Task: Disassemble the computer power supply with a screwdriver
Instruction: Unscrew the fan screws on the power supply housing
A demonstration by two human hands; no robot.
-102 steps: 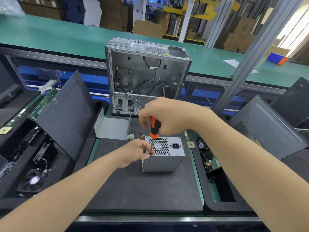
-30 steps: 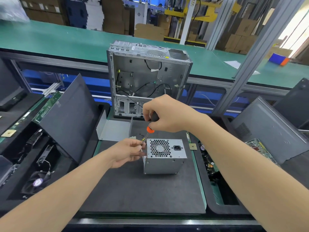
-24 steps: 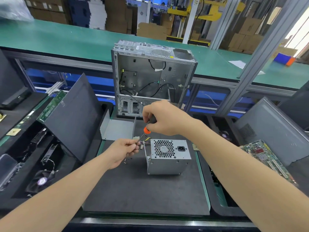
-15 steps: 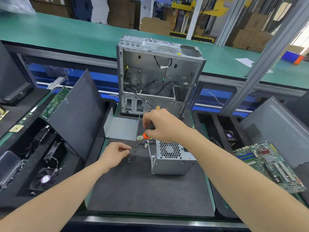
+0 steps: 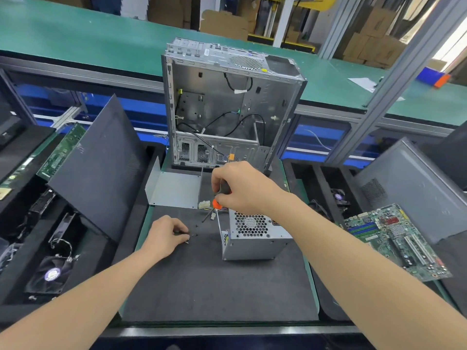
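A grey metal power supply [image 5: 255,239] with a honeycomb fan grille stands on the dark foam mat [image 5: 217,281]. Just behind its top left corner my right hand [image 5: 242,189] grips a screwdriver [image 5: 216,202] with an orange and black handle, the shaft slanting down and left to the mat. To the left, my left hand [image 5: 165,236] rests low on the mat, its fingertips pinched at a small screw [image 5: 187,239]. A few loose dark screws [image 5: 195,230] lie beside it. White cable connectors [image 5: 204,204] lie behind the unit.
An open, gutted computer case [image 5: 227,107] stands upright at the back of the mat, a bent metal cover [image 5: 174,189] in front of it. Dark side panels [image 5: 101,168] lean left and right. A fan [image 5: 51,274] sits in the left bin, a green motherboard [image 5: 394,238] on the right.
The screwdriver came off the power supply's top corner and tilted left. My left hand left the unit and dropped to the mat on the left, setting a screw among the loose ones.
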